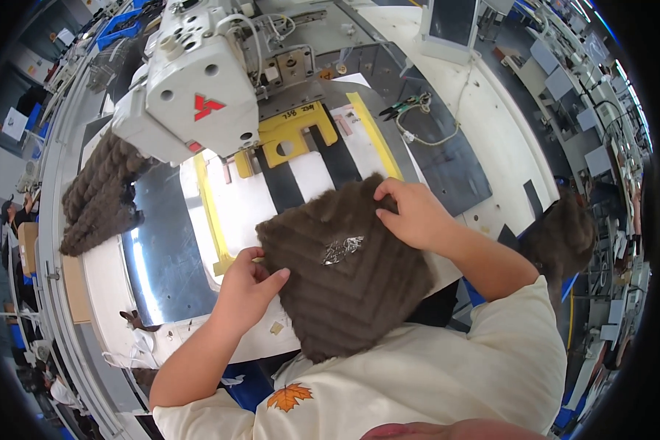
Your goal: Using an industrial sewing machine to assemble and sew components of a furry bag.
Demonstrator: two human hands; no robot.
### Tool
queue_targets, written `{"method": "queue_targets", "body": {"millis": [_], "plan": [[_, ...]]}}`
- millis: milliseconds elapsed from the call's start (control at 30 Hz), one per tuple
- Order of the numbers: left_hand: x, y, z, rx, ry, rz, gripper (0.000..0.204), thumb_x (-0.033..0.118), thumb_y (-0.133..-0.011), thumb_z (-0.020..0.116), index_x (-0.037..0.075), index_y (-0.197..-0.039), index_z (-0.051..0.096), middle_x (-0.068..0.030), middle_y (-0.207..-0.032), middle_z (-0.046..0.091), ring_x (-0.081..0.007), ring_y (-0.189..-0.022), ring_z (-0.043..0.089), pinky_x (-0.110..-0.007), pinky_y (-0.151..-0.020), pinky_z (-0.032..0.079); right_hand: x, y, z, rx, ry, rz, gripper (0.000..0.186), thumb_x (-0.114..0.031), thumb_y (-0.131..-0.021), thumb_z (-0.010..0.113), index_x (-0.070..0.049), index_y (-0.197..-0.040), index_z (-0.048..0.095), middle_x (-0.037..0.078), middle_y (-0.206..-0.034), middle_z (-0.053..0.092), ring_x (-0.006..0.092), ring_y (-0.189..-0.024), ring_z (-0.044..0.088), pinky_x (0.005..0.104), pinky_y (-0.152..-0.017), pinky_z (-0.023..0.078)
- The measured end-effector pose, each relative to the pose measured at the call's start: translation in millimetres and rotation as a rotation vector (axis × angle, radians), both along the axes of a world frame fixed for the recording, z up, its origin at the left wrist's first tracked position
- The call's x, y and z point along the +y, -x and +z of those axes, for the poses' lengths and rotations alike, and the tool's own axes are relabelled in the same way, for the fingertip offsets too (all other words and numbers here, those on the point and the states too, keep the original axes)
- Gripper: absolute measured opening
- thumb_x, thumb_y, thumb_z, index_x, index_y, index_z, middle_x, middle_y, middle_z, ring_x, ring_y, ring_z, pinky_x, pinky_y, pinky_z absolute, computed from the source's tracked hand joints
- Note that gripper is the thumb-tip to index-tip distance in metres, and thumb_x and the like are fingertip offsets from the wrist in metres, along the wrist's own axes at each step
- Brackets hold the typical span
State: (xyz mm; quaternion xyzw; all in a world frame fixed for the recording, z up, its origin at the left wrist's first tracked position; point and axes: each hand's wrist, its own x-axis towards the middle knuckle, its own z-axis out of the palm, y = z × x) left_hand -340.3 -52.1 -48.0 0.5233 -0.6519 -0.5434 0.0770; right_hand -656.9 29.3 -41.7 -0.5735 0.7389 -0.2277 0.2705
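Shirt (433,381) nearest, cream with an orange leaf (290,397) on it, and right up against it comes the furry brown cloth (359,308), ridged in chevrons, near end close to the body, far edge lapping over the white sheet (235,213) beyond. Left hand (251,290) first: thumb on top, fingers curled at the rim, pinching the cloth's left edge. Up and across to the right hand (412,213), pinching the far right corner between thumb and fingers. Between them, a shiny silvery patch (342,250) sits on the fur, so that part looks done!

Out to the right, more brown fur (561,235); under it all, the pale surface (110,282). Past the cloth, two black strips (280,182) run away over the white sheet, yellow bands (374,136) flanking them, and a fluffy brown piece (103,187) rests over on the left. Farther on, the yellow plate (297,132) with its round hole, apart from the cloth, and the white machine (198,95) looming far left. So the cloth isn't under that machine; I'd judge its placing unfinished, with both hands yet to let go. Far right, green-handled snips (407,105) lie by a cord (451,133), and farthest, a screen (451,22).
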Motion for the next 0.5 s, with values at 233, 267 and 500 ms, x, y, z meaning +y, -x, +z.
{"method": "queue_targets", "body": {"millis": [233, 267, 500], "plan": [[6.7, 5.0, -17.6, 0.074, 0.233, -0.162, 0.052, 0.023, -0.093, 0.075, -0.007, -0.131, 0.053, -0.0153, -0.086, 0.068, -0.0224, -0.076, 0.064, -0.034, -0.071, 0.052, -5.9, -5.4, -2.2, -0.009, -0.001, -0.051, 0.023, -0.013, -0.09, 0.069, 0.0, -0.109, 0.065, 0.022, -0.093, 0.072, 0.0404, -0.094, 0.069, 0.0469, -0.084, 0.052], [11.4, 7.3, -8.4, 0.076, 0.211, -0.121, 0.044, 0.018, -0.095, 0.073, -0.005, -0.128, 0.056, -0.0131, -0.087, 0.066, -0.0176, -0.078, 0.062, -0.031, -0.072, 0.051, -5.7, -6.2, -0.9, -0.007, -0.002, -0.05, 0.023, -0.013, -0.09, 0.069, 0.0, -0.109, 0.065, 0.022, -0.093, 0.072, 0.0404, -0.094, 0.069, 0.0469, -0.084, 0.052], [6.8, 6.9, -11.5, -0.026, 0.557, -0.129, 0.042, 0.014, -0.096, 0.065, -0.004, -0.134, 0.056, -0.0242, -0.086, 0.069, -0.0397, -0.077, 0.069, -0.046, -0.073, 0.054, -9.0, -15.4, 1.7, 0.103, 0.014, -0.058, 0.025, -0.016, -0.093, 0.067, -0.001, -0.112, 0.064, 0.02, -0.099, 0.073, 0.0407, -0.099, 0.068, 0.0486, -0.087, 0.052]]}}
